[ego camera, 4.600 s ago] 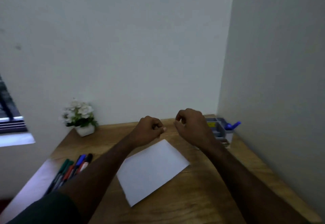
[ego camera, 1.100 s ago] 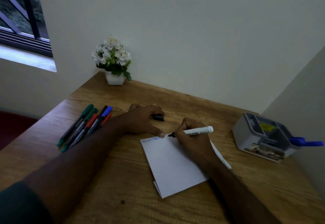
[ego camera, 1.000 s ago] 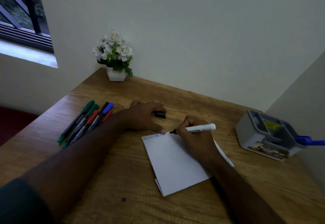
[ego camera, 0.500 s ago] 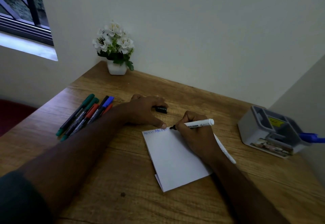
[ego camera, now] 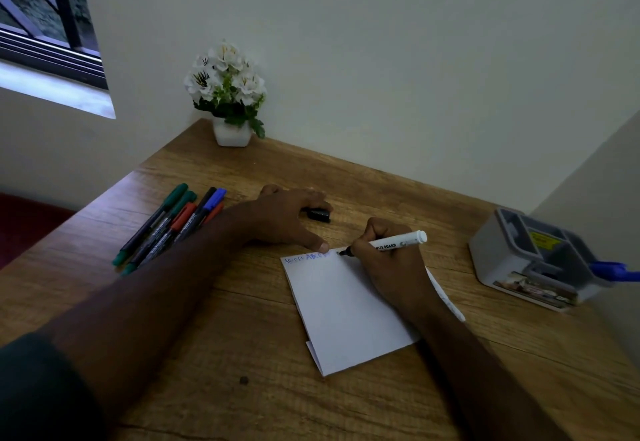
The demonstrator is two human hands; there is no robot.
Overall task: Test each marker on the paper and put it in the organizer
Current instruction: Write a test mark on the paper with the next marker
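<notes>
The right hand (ego camera: 384,260) grasps a white-barrelled marker (ego camera: 398,241) in a writing grip, its dark tip touching the top edge of the paper (ego camera: 343,312), just right of some blue lettering already there. The left hand (ego camera: 287,219) lies with fingers fairly straight, thumb pressing the paper's top corner to steady it; a black cap (ego camera: 318,214) lies on the table (ego camera: 242,302) at its fingertips, and whether the fingers touch it I cannot tell.

The testing step is in hand. Next, I judge, the marker needs its cap back on, then a carry rightward to the organizer (ego camera: 533,267) near the wall.

The organizer is a grey, compartmented box; one blue marker (ego camera: 613,271) juts from its right end, and something yellow shows in a rear compartment. The other compartments look empty, though dim light hides detail. A bunch of untested markers (ego camera: 169,226) lies left of the left forearm.
</notes>
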